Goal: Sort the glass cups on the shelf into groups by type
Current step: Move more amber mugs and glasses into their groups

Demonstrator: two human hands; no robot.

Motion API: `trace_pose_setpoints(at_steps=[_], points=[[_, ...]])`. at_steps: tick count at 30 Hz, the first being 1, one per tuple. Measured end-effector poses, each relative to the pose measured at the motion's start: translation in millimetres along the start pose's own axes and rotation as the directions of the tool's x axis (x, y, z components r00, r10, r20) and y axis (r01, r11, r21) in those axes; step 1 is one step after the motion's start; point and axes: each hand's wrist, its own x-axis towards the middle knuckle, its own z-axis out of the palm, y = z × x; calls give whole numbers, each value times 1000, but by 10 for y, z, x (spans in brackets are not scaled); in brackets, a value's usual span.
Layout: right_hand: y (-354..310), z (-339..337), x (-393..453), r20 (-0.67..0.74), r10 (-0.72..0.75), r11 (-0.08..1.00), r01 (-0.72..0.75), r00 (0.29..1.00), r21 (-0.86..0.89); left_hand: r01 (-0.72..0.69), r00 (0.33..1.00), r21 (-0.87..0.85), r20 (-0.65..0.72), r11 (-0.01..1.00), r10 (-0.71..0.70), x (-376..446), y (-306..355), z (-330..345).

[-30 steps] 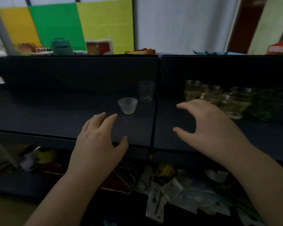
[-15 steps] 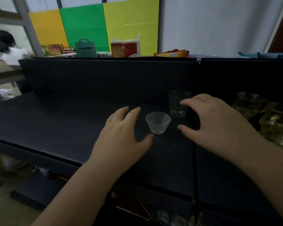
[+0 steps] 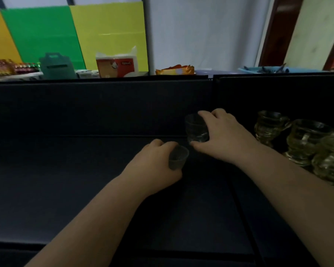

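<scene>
both hands are working on the dark shelf (image 3: 66,170). left hand (image 3: 154,164) is wrapping its grip around the small ribbed cup (image 3: 178,159); right hand (image 3: 224,135) is clamping its grip on the taller clear tumbler (image 3: 196,130). 2 different types, likely being separated. the amber handled cups (image 3: 297,139) are sitting already grouped at right, just beside the right wrist.

Beyond the hands, above the dark backboard: a green bag (image 3: 56,66), a tissue pack (image 3: 117,63), a snack packet (image 3: 175,69).
</scene>
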Motion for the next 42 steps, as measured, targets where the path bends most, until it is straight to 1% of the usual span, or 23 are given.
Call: trace_pose_setpoints(at_steps=[4,9,14,18,20,26,29,32,36,39,42], points=[[-105,84,202,48,89,996,-90,995,22,-46,999,27,-20,999,46,67,-128,-54],[-161,257,359,-18,188,982,-188,982,33,-89,993,-3,-84,996,88,81,-199,12],[-101,487,456,-120,231,965,-211,966,158,-110,987,-43,-126,993,104,101,-244,59],[-48,547,451,-164,253,940,-203,953,274,-122,983,-29,-142,992,117,104,-239,126],[-39,533,417,-173,255,935,-197,951,296,-125,983,-44,-143,991,117,99,-245,138],[-119,378,278,-188,259,936,-197,947,292,-88,989,-127,-128,988,71,104,-268,58],[-184,173,152,-225,258,944,-195,939,268,-111,981,-188,-178,976,77,66,-219,22],[-198,15,-94,-281,244,955,-181,928,234,-168,965,-225,-236,960,113,17,-179,-2],[-189,-134,-564,-337,207,976,-172,919,131,-221,959,-208,-224,953,174,-123,-176,-7],[-143,-274,-944,-367,224,975,-207,903,85,-266,947,-225,-241,937,211,-251,-49,0],[-42,-416,-1322,-378,262,964,-260,888,57,-329,930,-221,-244,918,275,-364,214,38]])
